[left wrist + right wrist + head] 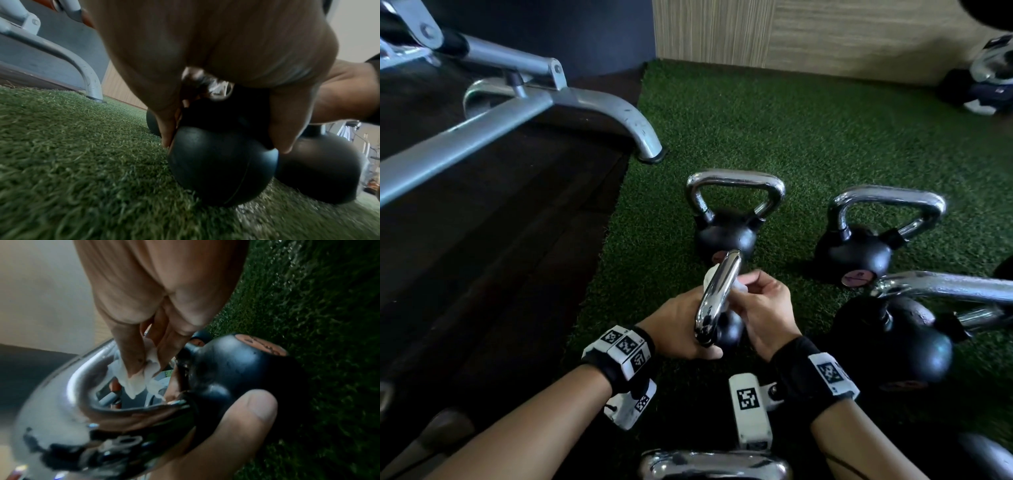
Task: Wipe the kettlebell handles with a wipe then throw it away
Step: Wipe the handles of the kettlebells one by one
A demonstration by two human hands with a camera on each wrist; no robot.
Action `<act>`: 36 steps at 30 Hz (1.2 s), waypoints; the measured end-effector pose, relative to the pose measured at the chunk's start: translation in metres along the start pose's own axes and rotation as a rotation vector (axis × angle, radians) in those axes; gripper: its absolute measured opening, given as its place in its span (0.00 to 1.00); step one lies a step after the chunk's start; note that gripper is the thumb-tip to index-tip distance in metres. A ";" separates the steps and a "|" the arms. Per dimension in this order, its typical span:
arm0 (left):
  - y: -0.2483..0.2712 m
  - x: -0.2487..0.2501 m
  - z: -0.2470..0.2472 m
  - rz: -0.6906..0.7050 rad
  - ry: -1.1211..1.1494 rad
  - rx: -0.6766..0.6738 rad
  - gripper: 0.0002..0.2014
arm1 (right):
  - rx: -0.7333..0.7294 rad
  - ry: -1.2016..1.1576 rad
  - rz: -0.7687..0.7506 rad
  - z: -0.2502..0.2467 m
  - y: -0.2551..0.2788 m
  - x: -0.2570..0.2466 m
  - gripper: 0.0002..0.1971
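A small black kettlebell with a chrome handle stands on green turf between my hands. My left hand grips the near side of that handle and the bell's neck; in the left wrist view its fingers curl down onto the black ball. My right hand pinches a crumpled white wipe and holds it against the inside of the handle loop. The right wrist view shows the wipe between my fingertips, pressed to the chrome handle.
Two more black kettlebells stand on the turf beyond; a larger one lies to my right and another chrome handle is at the bottom edge. A grey bench frame stands at left on dark flooring.
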State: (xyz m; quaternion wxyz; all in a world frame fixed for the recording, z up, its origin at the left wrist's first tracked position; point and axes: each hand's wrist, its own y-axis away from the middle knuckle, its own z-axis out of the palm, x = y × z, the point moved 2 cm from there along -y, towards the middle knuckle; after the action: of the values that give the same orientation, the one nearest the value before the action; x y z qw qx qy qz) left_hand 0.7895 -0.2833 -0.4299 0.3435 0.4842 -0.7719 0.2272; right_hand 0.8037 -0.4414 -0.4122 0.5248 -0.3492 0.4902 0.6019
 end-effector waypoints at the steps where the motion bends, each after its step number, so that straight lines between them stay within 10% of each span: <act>1: 0.001 -0.001 0.000 0.007 0.010 0.003 0.41 | 0.017 0.044 -0.029 -0.001 0.000 -0.001 0.18; 9: -0.002 -0.012 0.008 -0.044 0.042 0.012 0.47 | 0.340 0.490 -0.199 0.000 -0.009 -0.008 0.09; 27: 0.011 -0.002 0.004 0.030 -0.126 -0.059 0.56 | 0.139 0.795 -0.036 -0.014 -0.015 -0.029 0.03; 32: 0.038 0.013 -0.014 0.038 -0.222 0.091 0.63 | 0.108 0.860 -0.411 -0.026 -0.014 -0.066 0.18; 36: 0.034 0.035 -0.022 0.157 -0.214 0.256 0.34 | -0.163 1.033 -0.640 -0.006 -0.019 -0.073 0.24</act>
State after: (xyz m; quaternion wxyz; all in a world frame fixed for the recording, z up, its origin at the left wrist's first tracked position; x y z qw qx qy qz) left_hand 0.7558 -0.2743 -0.3895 0.1765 0.4838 -0.8041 0.2969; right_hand 0.8371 -0.4689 -0.3499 0.3457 -0.7648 0.5044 0.2032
